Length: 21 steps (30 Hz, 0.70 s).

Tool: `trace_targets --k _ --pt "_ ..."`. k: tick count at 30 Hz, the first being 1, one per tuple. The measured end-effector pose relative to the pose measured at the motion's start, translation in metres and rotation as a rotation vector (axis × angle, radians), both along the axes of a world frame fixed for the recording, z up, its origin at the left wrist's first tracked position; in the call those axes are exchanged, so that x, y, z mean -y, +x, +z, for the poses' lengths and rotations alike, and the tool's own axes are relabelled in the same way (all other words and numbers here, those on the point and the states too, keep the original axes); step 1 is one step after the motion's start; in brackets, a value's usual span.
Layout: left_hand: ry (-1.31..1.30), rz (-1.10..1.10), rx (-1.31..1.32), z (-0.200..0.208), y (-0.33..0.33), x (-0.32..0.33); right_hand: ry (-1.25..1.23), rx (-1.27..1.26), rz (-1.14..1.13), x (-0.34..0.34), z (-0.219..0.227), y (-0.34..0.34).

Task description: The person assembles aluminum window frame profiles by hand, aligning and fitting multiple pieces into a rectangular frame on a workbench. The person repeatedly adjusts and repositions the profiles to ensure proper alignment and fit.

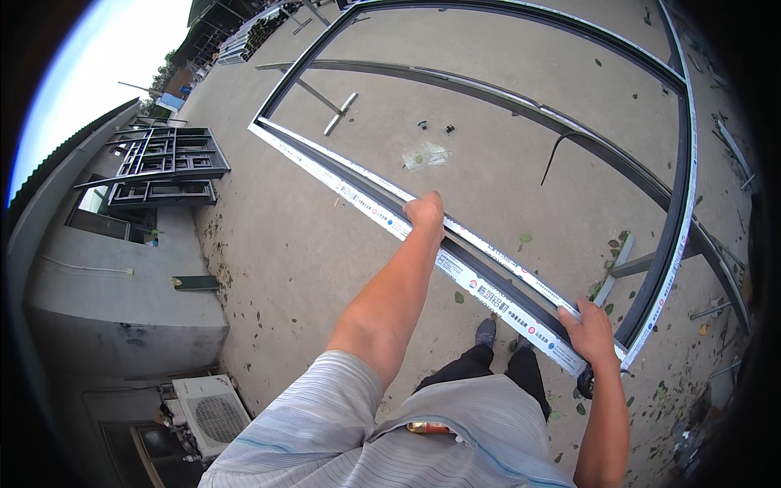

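Observation:
A large rectangular metal window frame [495, 294] with dark profiles and printed white protective film lies in front of me. It rests across a long metal rail [496, 96] on stand legs. My left hand [425, 213] is closed round the frame's near side, about midway along it. Close to the near right corner, my right hand [589, 329] grips the same side, with its fingers over the inner edge. The undersides of both grips are hidden. Below the right hand, a small black round part [585, 382] shows at the corner; its kind is unclear.
A thin dark curved strip [555, 154] hangs by the rail. Clear plastic film [425, 155] and scattered leaves lie on the concrete floor. Stand feet [340, 114] stick out underneath. Assembled dark frames [171, 154] lean at the left wall, above an air-conditioner unit [213, 413].

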State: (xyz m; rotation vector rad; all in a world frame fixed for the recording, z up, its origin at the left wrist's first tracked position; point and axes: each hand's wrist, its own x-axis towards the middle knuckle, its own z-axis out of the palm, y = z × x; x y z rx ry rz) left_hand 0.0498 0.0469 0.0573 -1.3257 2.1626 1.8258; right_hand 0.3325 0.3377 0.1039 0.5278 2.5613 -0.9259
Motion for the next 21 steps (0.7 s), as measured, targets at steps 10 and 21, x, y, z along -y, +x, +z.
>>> trace_targets --k 10,21 --pt "-0.326 -0.131 -0.051 -0.006 0.012 -0.009 -0.024 0.045 -0.008 -0.007 0.010 -0.004" --pt "-0.242 -0.246 -0.150 -0.006 0.020 -0.004 0.019 -0.117 -0.038 -0.024 -0.011 -0.022"
